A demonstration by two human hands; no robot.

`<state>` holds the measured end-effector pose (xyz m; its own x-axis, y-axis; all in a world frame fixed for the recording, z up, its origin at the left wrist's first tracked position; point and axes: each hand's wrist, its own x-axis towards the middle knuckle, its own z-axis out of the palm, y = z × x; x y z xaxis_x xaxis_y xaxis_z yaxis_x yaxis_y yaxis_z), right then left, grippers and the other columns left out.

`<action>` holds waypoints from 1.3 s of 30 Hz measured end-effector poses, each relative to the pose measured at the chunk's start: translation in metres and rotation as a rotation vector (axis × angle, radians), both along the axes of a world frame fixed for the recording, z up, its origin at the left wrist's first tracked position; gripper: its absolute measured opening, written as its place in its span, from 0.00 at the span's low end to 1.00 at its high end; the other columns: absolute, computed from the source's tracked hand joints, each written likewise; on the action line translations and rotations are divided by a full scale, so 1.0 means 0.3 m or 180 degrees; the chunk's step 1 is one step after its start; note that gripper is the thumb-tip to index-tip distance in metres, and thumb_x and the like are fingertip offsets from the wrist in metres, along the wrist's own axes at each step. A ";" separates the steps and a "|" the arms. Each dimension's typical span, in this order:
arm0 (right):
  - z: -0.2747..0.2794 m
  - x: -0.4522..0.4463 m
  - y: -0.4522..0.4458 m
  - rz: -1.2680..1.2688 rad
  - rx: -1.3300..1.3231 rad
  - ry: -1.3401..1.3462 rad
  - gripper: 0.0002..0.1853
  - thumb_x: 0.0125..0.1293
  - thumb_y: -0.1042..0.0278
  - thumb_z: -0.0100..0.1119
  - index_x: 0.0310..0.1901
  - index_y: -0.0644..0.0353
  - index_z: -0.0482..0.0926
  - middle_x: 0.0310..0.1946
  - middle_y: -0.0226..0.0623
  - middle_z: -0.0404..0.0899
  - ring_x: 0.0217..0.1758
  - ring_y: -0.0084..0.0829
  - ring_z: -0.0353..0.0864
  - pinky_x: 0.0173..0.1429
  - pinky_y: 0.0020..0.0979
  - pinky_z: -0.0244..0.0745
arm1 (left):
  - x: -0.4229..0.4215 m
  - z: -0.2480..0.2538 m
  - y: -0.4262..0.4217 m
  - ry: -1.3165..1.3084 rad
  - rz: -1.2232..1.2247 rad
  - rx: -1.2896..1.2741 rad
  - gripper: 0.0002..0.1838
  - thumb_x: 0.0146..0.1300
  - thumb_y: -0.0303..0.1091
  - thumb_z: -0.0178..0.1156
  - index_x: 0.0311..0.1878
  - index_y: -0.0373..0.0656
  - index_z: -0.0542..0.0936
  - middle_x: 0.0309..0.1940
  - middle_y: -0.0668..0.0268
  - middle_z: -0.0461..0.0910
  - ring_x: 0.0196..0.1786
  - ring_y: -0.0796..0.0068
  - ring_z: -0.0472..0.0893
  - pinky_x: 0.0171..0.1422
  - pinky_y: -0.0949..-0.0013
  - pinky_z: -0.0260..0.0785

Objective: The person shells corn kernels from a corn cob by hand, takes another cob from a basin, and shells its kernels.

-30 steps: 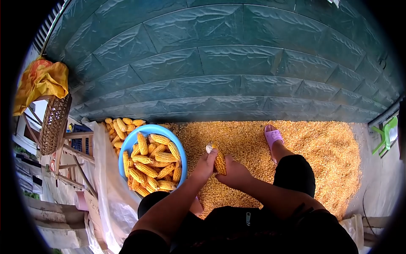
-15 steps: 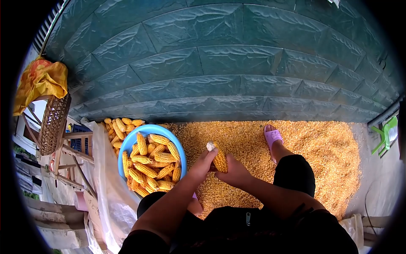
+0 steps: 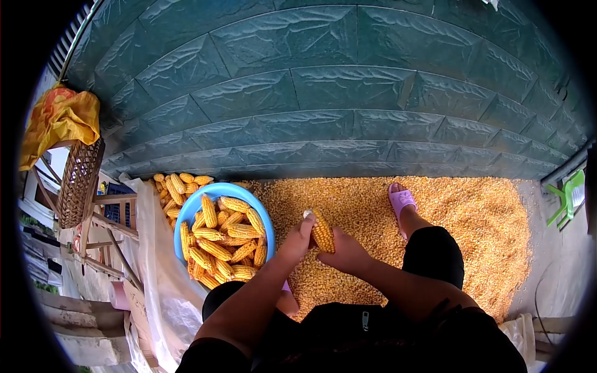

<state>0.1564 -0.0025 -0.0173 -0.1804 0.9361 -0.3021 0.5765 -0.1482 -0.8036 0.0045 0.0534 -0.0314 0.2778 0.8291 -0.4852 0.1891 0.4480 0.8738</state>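
Both my hands hold one yellow corn cob (image 3: 323, 232) above the kernel-covered floor. My left hand (image 3: 297, 240) grips its upper left side, the thumb near the pale end. At the lower end, my right hand (image 3: 344, 250) has its fingers closed around the cob. Most of the cob's visible face still carries kernels. To the left of my hands stands a blue basin (image 3: 268, 227) filled with whole corn cobs (image 3: 214, 249). Loose kernels (image 3: 373, 214) spread beneath and around my hands.
More cobs (image 3: 176, 186) lie behind the basin by the green wall (image 3: 348, 87). Kernels heap up at right (image 3: 485, 236). My foot in a pink slipper (image 3: 403, 199) stands on the kernels. A wicker basket (image 3: 79, 183), plastic sheeting (image 3: 161, 280) and a green chair (image 3: 569, 199) are at the sides.
My left thumb and fingers have shifted slightly on the cob, and more of its kernelled face shows. The basin and its cobs have not moved.
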 end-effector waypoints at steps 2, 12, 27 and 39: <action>0.004 0.014 0.004 0.0001 -0.0115 -0.0008 0.30 0.47 0.52 0.58 0.45 0.68 0.62 0.37 0.59 0.74 0.42 0.52 0.76 0.47 0.43 0.71 | -0.008 0.039 0.018 0.0102 0.0069 0.0020 0.25 0.64 0.57 0.46 0.44 0.41 0.73 0.31 0.69 0.73 0.35 0.78 0.73 0.39 0.74 0.66; 0.145 0.132 0.054 0.0153 -0.0240 0.0860 0.26 0.55 0.61 0.62 0.52 0.64 0.67 0.38 0.43 0.76 0.37 0.29 0.78 0.37 0.28 0.74 | -0.071 0.028 0.074 -0.0342 -0.0273 -0.0364 0.23 0.62 0.52 0.53 0.52 0.45 0.69 0.30 0.66 0.73 0.22 0.79 0.73 0.24 0.76 0.65; 0.011 0.063 0.067 -0.0881 -0.0991 0.3525 0.16 0.62 0.54 0.56 0.41 0.58 0.70 0.31 0.34 0.76 0.28 0.27 0.75 0.28 0.26 0.70 | 0.092 0.125 -0.102 -0.0957 -0.0252 -0.0032 0.20 0.70 0.48 0.35 0.46 0.40 0.68 0.26 0.66 0.72 0.21 0.78 0.68 0.25 0.75 0.62; -0.005 0.080 0.070 -0.0527 -0.1331 0.3835 0.18 0.64 0.50 0.50 0.38 0.61 0.69 0.27 0.36 0.73 0.26 0.29 0.74 0.24 0.30 0.69 | 0.100 0.114 -0.116 -0.0434 -0.0618 0.0866 0.27 0.68 0.41 0.46 0.63 0.34 0.54 0.31 0.61 0.74 0.27 0.77 0.75 0.28 0.75 0.67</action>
